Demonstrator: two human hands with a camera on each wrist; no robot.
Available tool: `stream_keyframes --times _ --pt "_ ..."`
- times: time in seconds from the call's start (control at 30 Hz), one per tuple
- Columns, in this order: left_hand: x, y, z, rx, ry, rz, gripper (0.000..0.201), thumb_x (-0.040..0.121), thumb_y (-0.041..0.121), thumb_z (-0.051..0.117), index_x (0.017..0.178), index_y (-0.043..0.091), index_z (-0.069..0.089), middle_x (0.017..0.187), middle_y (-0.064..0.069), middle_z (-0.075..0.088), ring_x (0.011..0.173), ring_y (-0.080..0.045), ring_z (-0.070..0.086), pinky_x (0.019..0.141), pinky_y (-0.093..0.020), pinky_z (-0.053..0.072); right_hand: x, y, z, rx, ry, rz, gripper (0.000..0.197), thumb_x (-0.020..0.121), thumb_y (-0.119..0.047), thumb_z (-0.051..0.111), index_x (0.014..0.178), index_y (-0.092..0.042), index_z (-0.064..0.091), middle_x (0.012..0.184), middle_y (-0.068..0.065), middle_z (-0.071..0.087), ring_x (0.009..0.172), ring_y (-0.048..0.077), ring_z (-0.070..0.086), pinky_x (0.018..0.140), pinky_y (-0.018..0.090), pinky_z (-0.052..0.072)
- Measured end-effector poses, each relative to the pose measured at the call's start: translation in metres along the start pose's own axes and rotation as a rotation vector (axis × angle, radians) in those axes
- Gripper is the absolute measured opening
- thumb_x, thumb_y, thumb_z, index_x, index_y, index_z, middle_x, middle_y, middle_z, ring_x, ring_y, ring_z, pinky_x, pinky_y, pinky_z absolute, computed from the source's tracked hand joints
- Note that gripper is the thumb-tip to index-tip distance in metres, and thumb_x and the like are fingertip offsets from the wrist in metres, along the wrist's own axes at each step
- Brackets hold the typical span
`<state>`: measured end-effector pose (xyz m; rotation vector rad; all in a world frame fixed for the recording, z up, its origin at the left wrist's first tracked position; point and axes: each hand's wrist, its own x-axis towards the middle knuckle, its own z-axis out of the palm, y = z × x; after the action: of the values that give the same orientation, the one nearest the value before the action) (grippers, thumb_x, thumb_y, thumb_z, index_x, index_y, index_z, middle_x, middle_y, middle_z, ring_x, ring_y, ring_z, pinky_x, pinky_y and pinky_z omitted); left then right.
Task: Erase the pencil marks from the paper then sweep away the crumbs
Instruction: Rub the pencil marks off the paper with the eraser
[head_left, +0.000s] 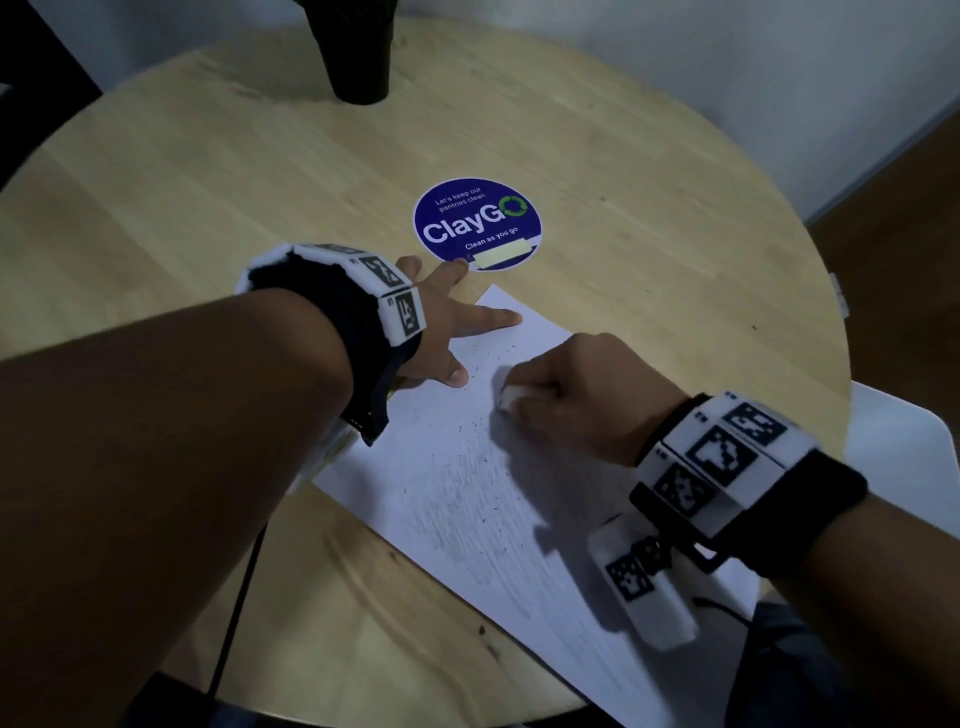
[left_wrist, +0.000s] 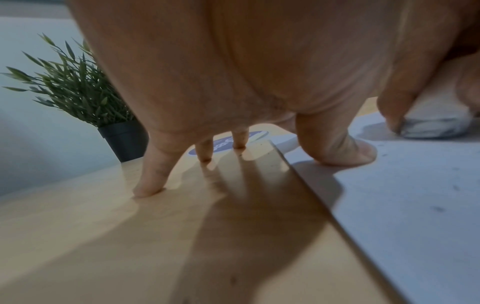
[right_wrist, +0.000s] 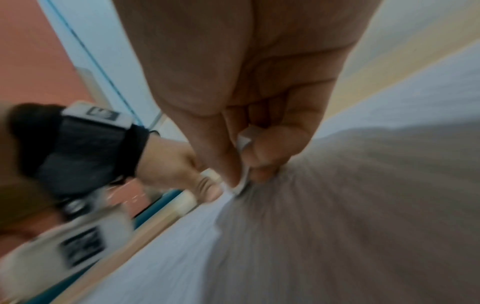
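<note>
Two hands: right hand grips eraser; flat left hand pins paper beside sticker.

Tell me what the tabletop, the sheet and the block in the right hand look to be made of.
Tabletop: pale wood or wood-look laminate, smooth, with visible grain and plank joints.
Sheet: thin white paper, matte, lying flat, with grey pencil smudges.
Block, pinched by the right hand: apparently a white rubber or vinyl eraser with a grey-soiled tip.

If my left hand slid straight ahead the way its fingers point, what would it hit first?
Most likely the round blue sticker: the left hand lies spread, some fingertips on the table, thumb and one finger on the paper, and one fingertip almost touches the sticker's edge. It is flat, so nothing would really block the hand.
</note>
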<state>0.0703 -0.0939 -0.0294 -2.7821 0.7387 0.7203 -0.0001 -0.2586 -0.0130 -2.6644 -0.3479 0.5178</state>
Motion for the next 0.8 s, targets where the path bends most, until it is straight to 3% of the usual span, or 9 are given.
stream_keyframes --times 0.13,0.2,0.27,0.33,0.47,0.57,0.63,0.73,0.8 --pt "-0.001 0.002 0.0 0.023 0.013 -0.002 0.076 0.092 0.049 0.055 0.146 0.057 0.002 0.159 -0.006 -0.005 0.134 -0.04 0.017 0.114 -0.043 0.019 0.013 0.021 -0.017 0.061 0.162 0.162 0.017 0.086 -0.025 0.057 0.079 -0.016 0.07 0.06 0.005 0.059 0.058 0.013 0.047 0.067 0.029 0.048" --pt "-0.001 0.002 0.0 0.026 0.011 -0.008 0.075 0.093 0.048 0.054 0.146 0.056 0.002 0.16 -0.006 -0.006 0.136 -0.041 0.015 0.113 -0.043 0.018 0.014 0.018 -0.012 0.083 0.147 0.149 0.017 0.085 -0.023 0.056 0.079 -0.016 0.071 0.062 0.007 0.062 0.06 0.014 0.049 0.068 0.032 0.049" --pt "-0.001 0.002 0.0 0.02 0.004 -0.01 0.075 0.093 0.048 0.055 0.146 0.056 0.002 0.16 -0.006 -0.007 0.137 -0.041 0.013 0.113 -0.044 0.018 0.008 0.005 -0.003 0.069 0.03 0.063 0.018 0.086 -0.023 0.057 0.069 -0.023 0.065 0.054 -0.005 0.059 0.055 0.007 0.049 0.065 0.029 0.045" --pt "-0.001 0.002 0.0 0.022 0.005 -0.009 0.076 0.092 0.049 0.055 0.146 0.057 0.002 0.16 -0.005 -0.007 0.137 -0.041 0.013 0.112 -0.044 0.018 0.007 0.006 -0.007 0.065 0.012 0.084 0.018 0.087 -0.027 0.058 0.072 -0.029 0.068 0.049 -0.015 0.057 0.054 0.003 0.049 0.063 0.026 0.042" --pt "0.001 0.002 0.001 0.042 0.007 -0.005 0.076 0.093 0.05 0.054 0.146 0.056 0.001 0.16 -0.007 -0.007 0.137 -0.042 0.014 0.113 -0.044 0.018 0.017 0.014 -0.015 0.058 0.177 0.196 0.019 0.086 -0.024 0.056 0.08 -0.013 0.07 0.063 0.009 0.06 0.059 0.015 0.045 0.061 0.029 0.045" --pt "0.002 0.001 0.001 0.055 0.015 -0.003 0.076 0.092 0.051 0.054 0.146 0.057 0.001 0.159 -0.007 -0.005 0.135 -0.042 0.016 0.115 -0.044 0.019 0.01 -0.011 0.0 -0.028 0.02 0.041 0.029 0.086 -0.021 0.056 0.057 -0.021 0.053 0.053 0.0 0.043 0.054 0.013 0.037 0.054 0.021 0.033" --pt "0.002 -0.001 0.003 0.046 0.012 -0.005 0.077 0.091 0.052 0.055 0.146 0.057 0.001 0.159 -0.008 -0.005 0.135 -0.042 0.016 0.115 -0.044 0.018 0.012 -0.011 -0.006 -0.016 0.014 0.072 0.034 0.085 -0.021 0.057 0.053 -0.025 0.048 0.052 -0.002 0.044 0.052 0.012 0.038 0.056 0.024 0.033" --pt "0.004 -0.001 0.004 0.067 0.03 0.02 0.078 0.091 0.054 0.054 0.146 0.057 0.0 0.159 -0.01 -0.004 0.134 -0.043 0.019 0.115 -0.045 0.017 0.023 0.006 -0.017 0.035 0.168 0.191 0.019 0.084 -0.021 0.056 0.072 -0.009 0.066 0.064 0.012 0.057 0.059 0.018 0.042 0.058 0.029 0.038" --pt "0.004 -0.002 0.004 0.047 0.02 0.006 0.077 0.091 0.052 0.055 0.146 0.056 0.001 0.16 -0.009 -0.007 0.137 -0.044 0.014 0.115 -0.045 0.016 0.02 -0.001 -0.012 -0.008 0.103 0.126 0.017 0.084 -0.02 0.056 0.075 -0.007 0.063 0.063 0.009 0.053 0.062 0.019 0.042 0.06 0.029 0.039"
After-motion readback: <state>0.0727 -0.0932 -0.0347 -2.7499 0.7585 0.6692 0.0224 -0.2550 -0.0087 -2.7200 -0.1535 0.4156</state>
